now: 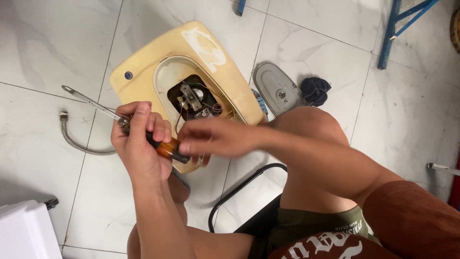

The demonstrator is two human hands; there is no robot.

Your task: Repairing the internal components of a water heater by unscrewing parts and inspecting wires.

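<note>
My left hand (140, 139) grips a screwdriver (91, 102) with an orange and black handle; its metal shaft points up and left over the floor. My right hand (215, 138), blurred, reaches across to the handle's end; whether it holds anything I cannot tell. Both hands hover over the near edge of a yellowed cream appliance housing (143, 62) lying on the tiles. Its oval opening shows a dark cavity with metal parts and wires (195, 101).
A grey oval cover (277, 86) and a dark cloth (315, 89) lie right of the housing. A braided metal hose (76, 141) curves at the left. A white box corner (24, 230) sits bottom left. Blue metal frame legs (389, 33) stand top right. My knees flank a black stool frame (239, 192).
</note>
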